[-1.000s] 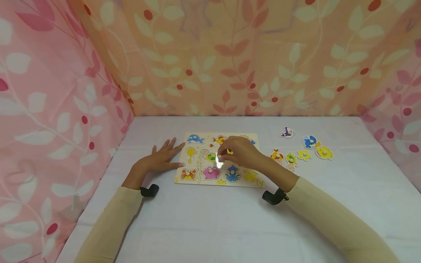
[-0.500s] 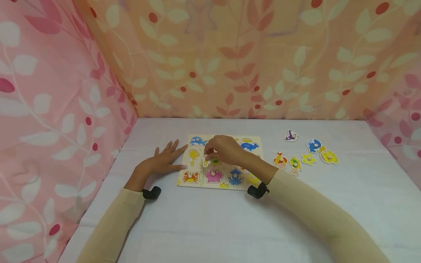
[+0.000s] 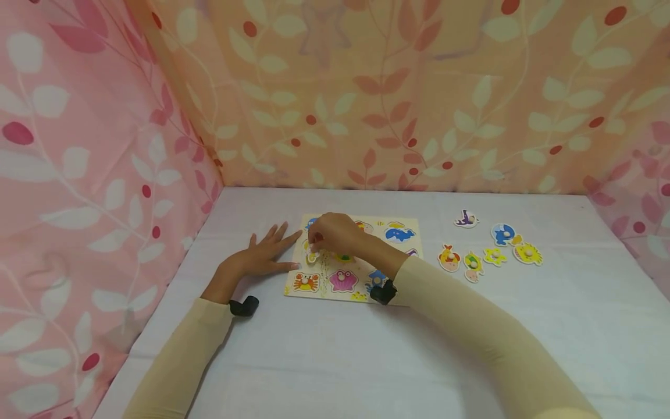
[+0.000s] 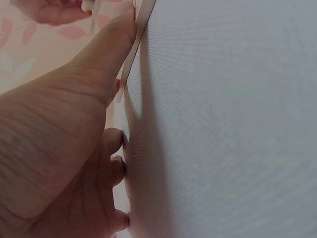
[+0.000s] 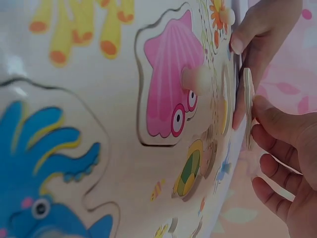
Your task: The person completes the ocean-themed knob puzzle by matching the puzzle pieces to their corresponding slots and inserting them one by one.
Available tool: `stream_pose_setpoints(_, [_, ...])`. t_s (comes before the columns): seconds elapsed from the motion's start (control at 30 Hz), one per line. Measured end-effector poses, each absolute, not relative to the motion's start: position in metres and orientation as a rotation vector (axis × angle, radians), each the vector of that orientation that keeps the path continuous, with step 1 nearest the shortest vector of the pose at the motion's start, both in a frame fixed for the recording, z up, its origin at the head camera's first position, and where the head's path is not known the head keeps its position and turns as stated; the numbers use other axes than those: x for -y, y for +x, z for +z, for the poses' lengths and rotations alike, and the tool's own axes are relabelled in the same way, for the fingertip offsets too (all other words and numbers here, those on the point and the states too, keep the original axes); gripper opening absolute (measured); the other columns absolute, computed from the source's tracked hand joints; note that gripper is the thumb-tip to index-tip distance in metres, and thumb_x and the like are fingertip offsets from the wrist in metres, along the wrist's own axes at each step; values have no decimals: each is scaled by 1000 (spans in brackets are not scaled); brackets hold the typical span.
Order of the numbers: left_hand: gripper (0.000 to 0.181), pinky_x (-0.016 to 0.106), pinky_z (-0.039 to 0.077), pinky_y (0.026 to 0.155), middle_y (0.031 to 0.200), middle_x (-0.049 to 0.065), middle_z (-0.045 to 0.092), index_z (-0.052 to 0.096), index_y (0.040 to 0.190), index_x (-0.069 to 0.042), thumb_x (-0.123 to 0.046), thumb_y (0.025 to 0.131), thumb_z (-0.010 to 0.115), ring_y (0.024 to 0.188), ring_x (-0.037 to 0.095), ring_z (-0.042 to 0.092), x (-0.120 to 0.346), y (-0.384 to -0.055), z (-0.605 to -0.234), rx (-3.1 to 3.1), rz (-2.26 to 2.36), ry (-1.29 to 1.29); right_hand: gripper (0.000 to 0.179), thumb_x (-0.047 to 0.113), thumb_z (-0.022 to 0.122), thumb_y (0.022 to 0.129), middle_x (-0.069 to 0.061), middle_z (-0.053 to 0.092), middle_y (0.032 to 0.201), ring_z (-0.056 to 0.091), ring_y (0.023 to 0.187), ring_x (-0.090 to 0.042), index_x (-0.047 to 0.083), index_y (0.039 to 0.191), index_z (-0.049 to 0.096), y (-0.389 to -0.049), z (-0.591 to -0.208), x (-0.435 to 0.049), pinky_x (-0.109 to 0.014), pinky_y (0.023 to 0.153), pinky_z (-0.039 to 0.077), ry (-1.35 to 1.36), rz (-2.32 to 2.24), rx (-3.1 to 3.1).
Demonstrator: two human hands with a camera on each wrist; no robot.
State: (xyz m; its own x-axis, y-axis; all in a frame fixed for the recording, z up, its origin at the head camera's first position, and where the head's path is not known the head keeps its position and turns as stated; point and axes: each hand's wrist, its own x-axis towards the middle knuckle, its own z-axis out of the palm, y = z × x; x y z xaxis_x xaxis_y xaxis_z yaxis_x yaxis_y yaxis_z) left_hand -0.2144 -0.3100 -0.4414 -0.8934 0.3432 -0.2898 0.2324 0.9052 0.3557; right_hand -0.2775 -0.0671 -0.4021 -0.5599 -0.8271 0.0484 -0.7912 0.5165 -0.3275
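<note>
My left hand (image 3: 262,256) lies with fingers spread at the left side of a wooden peg puzzle board (image 3: 323,292). Its thumb and index fingertips reach the board's left edge. My right hand (image 3: 337,233) pinches a small yellow puzzle piece (image 3: 312,257) over the yellow seahorse slot. In the right wrist view the puzzle piece (image 5: 248,109) is edge-on between thumb and fingers, close over the board. A crab piece (image 3: 306,282) and a pink shell piece (image 3: 343,281), both with knobs, sit in the bottom row. My right wrist overlaps the blue octopus picture (image 3: 374,279).
Loose pieces lie right of the board: a purple one (image 3: 466,219), a blue one (image 3: 503,234), a yellow fish (image 3: 528,254), a yellow star (image 3: 494,256), a turtle (image 3: 473,263) and a red-and-yellow one (image 3: 449,259). Patterned cloth (image 3: 335,116) encloses the table's back and sides.
My right hand has moved left across the board with the puzzle piece, from the middle to the seahorse slot. My left hand has stayed at the board's edge. The head view has shifted slightly.
</note>
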Motion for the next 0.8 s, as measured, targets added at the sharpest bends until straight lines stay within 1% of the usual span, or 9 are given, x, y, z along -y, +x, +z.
stream_pose_setpoints(0.07, [94,75,-10,112,170,11,-7,13,163,-36,-73,89,57,155,36,-11,310,-215,-442,-2719,439,416,8,29,80,89,10,64,78,54,78,-12,21,91,78,-281,-404,71,-28,75,46,-1442,-477,-2628])
stream_pose_setpoints(0.23, [94,76,-10,111,171,11,-6,13,164,-35,-72,89,57,155,37,-10,309,-214,-441,-2723,436,415,9,27,81,89,10,65,80,55,78,-12,20,91,77,-287,-408,79,-28,77,46,-1490,-476,-2593])
stream_pose_setpoints(0.33, [94,76,-10,111,171,11,-6,13,164,-35,-72,89,57,155,37,-10,308,-214,-440,-2725,437,414,9,28,80,90,10,65,81,55,79,-12,20,91,77,-288,-411,82,-28,78,46,-1481,-466,-2579])
stream_pose_setpoints(0.53, [94,77,-8,111,170,11,-7,10,163,-38,-75,89,54,155,36,-11,308,-216,-442,-2733,389,425,8,28,80,89,10,65,81,55,80,-12,20,91,77,-289,-414,86,-27,77,46,-1472,-449,-2569])
stream_pose_setpoints(0.67, [94,77,-7,111,170,11,-7,10,163,-37,-74,90,54,155,36,-10,309,-216,-441,-2741,370,434,8,27,80,90,10,64,81,55,79,-12,20,91,77,-288,-415,87,-27,76,46,-1463,-444,-2563])
stream_pose_setpoints(0.8, [94,77,-7,111,170,11,-8,9,163,-37,-74,90,55,155,36,-11,309,-216,-442,-2739,367,433,9,27,80,90,9,66,84,56,80,-12,19,92,77,-286,-414,88,-27,77,47,-1444,-437,-2558])
